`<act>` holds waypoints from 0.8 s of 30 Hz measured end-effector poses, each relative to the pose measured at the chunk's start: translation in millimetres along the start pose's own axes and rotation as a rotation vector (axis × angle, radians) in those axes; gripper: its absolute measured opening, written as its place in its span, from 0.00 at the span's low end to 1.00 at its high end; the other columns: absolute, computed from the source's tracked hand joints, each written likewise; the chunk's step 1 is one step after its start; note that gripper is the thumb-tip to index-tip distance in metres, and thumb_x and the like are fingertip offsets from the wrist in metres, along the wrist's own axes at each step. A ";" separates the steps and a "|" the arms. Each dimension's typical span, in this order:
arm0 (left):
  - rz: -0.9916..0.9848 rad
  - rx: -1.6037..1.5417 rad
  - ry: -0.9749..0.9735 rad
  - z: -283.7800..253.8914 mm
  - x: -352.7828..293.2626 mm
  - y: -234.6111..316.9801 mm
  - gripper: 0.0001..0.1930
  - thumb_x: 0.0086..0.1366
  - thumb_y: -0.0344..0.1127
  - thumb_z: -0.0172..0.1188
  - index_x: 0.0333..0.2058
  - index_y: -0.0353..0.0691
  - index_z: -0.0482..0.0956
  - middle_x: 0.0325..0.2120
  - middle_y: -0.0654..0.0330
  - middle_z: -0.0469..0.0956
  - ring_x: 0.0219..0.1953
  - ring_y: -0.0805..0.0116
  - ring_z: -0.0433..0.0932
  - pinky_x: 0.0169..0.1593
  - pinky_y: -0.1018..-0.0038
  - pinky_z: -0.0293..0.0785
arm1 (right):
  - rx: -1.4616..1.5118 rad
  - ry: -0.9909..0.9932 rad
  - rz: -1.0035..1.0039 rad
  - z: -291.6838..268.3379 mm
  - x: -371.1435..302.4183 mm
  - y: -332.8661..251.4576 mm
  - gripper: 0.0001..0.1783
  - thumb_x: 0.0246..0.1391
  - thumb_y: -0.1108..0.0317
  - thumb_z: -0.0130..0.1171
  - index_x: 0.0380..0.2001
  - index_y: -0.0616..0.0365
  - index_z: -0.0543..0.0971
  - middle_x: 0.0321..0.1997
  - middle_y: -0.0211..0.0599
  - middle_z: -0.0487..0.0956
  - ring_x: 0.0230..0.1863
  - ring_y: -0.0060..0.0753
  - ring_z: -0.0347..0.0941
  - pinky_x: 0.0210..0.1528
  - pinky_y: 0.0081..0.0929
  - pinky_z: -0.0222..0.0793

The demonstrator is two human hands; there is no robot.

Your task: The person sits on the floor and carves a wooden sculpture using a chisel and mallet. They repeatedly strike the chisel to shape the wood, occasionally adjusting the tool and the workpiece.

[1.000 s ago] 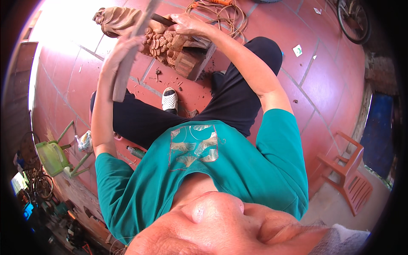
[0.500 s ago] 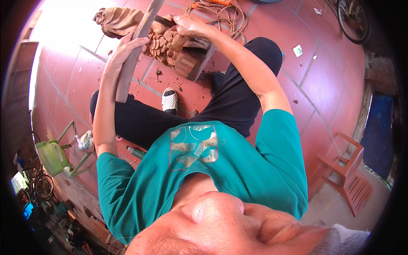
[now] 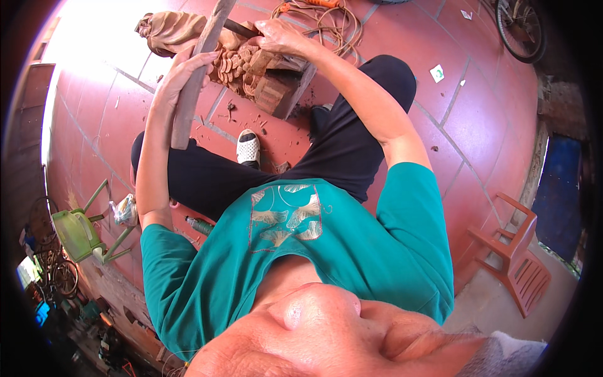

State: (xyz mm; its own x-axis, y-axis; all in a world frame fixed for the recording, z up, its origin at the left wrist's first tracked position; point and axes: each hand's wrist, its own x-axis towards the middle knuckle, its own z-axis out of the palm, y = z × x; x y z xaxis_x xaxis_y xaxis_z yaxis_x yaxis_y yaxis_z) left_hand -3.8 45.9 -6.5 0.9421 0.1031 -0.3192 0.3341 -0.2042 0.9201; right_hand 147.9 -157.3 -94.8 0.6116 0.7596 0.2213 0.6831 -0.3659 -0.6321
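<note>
My left hand point(image 3: 182, 78) is closed round a long, flat wooden stick point(image 3: 196, 81), held slantwise. My right hand point(image 3: 281, 38) grips a dark, rod-shaped tool point(image 3: 240, 29), whose end meets the stick in this view; I cannot tell whether they touch. Below both hands a carved wooden statue point(image 3: 171, 32) lies on its side on the tiles. Draped folds show at its left end and rounded, scale-like carving in the middle. A blocky base point(image 3: 276, 94) forms its right end, near my feet. The stick hides part of the carving.
Wood chips point(image 3: 231, 108) litter the red tiled floor point(image 3: 465, 119). A coiled orange cable point(image 3: 336, 28) lies beyond the statue. A green stool point(image 3: 78, 234) stands at left, a reddish plastic chair point(image 3: 515, 254) at right. A bicycle wheel point(image 3: 520, 28) shows at far right.
The whole picture has shifted by a few pixels. Both hands keep their grips, and the stick, tool and statue stay in nearly the same arrangement.
</note>
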 end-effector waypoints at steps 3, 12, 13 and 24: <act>0.017 -0.127 0.088 -14.8 3.3 5.4 0.17 0.64 0.43 0.65 0.44 0.40 0.74 0.23 0.64 0.75 0.17 0.81 0.72 0.19 0.83 0.67 | 0.019 0.007 0.027 -1.5 -1.3 0.4 0.22 0.52 0.57 0.65 0.52 0.48 0.80 0.42 0.52 0.83 0.45 0.57 0.80 0.47 0.47 0.74; -0.087 -0.109 -0.044 -7.7 -4.1 2.4 0.25 0.61 0.47 0.67 0.50 0.37 0.74 0.23 0.65 0.76 0.17 0.80 0.72 0.21 0.83 0.68 | -0.050 -0.027 -0.039 -7.9 -0.3 -3.6 0.23 0.56 0.53 0.64 0.39 0.66 0.78 0.38 0.60 0.80 0.41 0.62 0.77 0.42 0.48 0.71; -0.050 -0.090 -0.026 -8.3 -4.0 5.0 0.24 0.62 0.47 0.67 0.49 0.38 0.74 0.23 0.65 0.76 0.17 0.81 0.71 0.21 0.83 0.68 | -0.071 -0.033 -0.049 -8.3 0.2 -2.4 0.22 0.56 0.54 0.64 0.39 0.66 0.78 0.37 0.60 0.80 0.41 0.62 0.77 0.42 0.48 0.71; 0.036 0.063 0.118 -13.1 0.4 -5.1 0.27 0.59 0.50 0.69 0.48 0.35 0.74 0.22 0.65 0.76 0.16 0.81 0.72 0.19 0.85 0.69 | -0.064 -0.030 -0.036 1.1 -1.2 -1.0 0.20 0.56 0.56 0.63 0.42 0.63 0.79 0.38 0.60 0.81 0.43 0.63 0.77 0.43 0.49 0.72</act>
State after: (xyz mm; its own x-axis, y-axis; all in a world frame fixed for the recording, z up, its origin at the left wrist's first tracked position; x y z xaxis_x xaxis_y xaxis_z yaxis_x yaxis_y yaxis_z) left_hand -5.5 59.8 -8.4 0.9447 0.2075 -0.2539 0.3048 -0.2704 0.9132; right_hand 146.0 -157.3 -95.2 0.5750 0.7880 0.2201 0.7288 -0.3711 -0.5754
